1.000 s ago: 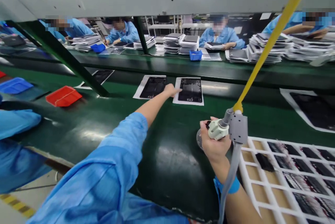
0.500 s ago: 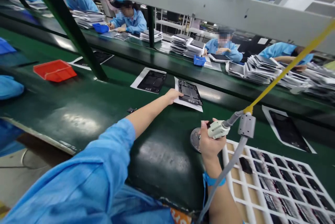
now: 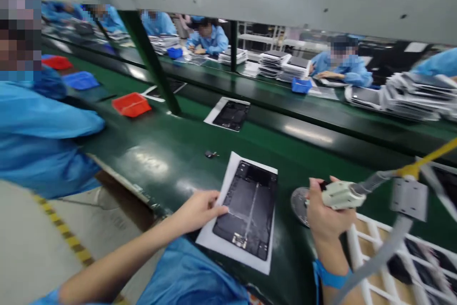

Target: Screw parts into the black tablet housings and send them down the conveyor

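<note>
My left hand [image 3: 200,210] grips the left edge of a black device panel [image 3: 250,205] and the white sheet [image 3: 210,243] under it, close to the table's front edge. At the right, my right hand [image 3: 326,207] is closed round a pale electric screwdriver [image 3: 342,195], whose grey cable runs off to the right. Its tip is hidden by my fingers. A round metal dish [image 3: 300,205] sits just left of my right hand. A small dark part [image 3: 210,154] rests on the green table beyond my left hand.
A white divided tray [image 3: 378,290] with dark parts stands at the lower right. Another panel [image 3: 232,114] lies on the green belt. A red bin [image 3: 131,104] and blue bin [image 3: 80,80] are left, beside a person in blue [image 3: 43,129]. More people work across the line.
My left hand has drawn the panel and its sheet from the belt toward me onto the near table. My right hand still holds the screwdriver. The view has turned left.
</note>
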The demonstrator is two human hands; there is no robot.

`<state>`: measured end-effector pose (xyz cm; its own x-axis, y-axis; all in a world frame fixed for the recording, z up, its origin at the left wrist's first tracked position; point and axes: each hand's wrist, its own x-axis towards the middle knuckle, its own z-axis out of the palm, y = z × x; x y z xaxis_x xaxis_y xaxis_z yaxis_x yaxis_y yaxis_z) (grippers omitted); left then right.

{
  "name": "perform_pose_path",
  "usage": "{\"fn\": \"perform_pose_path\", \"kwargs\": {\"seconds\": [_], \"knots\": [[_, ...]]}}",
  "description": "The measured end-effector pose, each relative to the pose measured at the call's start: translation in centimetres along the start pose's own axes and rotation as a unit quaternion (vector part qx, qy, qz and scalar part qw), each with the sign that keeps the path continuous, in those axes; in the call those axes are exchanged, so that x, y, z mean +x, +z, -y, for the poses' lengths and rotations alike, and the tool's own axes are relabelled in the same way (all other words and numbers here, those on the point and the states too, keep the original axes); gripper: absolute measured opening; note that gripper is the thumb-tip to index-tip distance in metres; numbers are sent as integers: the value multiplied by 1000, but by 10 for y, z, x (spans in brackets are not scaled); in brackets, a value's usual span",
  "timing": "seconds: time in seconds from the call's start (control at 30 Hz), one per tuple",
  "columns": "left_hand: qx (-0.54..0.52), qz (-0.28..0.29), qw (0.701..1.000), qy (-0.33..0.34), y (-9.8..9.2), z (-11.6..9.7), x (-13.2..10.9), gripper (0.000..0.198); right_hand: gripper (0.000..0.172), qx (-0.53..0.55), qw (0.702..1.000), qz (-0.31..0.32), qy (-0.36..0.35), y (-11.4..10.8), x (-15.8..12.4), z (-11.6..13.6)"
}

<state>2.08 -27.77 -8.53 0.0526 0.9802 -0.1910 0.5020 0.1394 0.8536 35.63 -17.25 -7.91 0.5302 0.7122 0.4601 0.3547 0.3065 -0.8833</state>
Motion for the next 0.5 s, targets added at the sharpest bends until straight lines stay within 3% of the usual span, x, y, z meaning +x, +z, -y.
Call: {"fn": "perform_pose_path", "kwargs": {"seconds": [0.03, 0.1, 0.17, 0.23, 0.3, 0.4, 0.5], "knots": [[92, -51, 994, 28, -9, 1, 10, 32, 65, -4, 1000, 3, -5, 0, 1, -1], [244, -177, 950, 86, -30, 8, 37, 29, 65, -6, 1000, 6, -22, 0, 1, -2], [330, -239, 903, 140, -49, 21, 67, 38, 66, -7, 999, 8, -37, 0, 1, -1], [355, -234, 890, 165, -60, 39, 94, 31, 68, -9, 999, 10, -38, 0, 1, -1], [341, -226, 895, 178, -62, 57, 111, 19, 69, -13, 999, 11, -31, 0, 0, -1], [298, -243, 903, 192, -61, 76, 120, 13, 66, -7, 1000, 12, -27, -1, 0, -2], [242, -252, 920, 180, -65, 81, 118, 11, 62, 5, 999, 11, -31, -1, 1, 0]]}}
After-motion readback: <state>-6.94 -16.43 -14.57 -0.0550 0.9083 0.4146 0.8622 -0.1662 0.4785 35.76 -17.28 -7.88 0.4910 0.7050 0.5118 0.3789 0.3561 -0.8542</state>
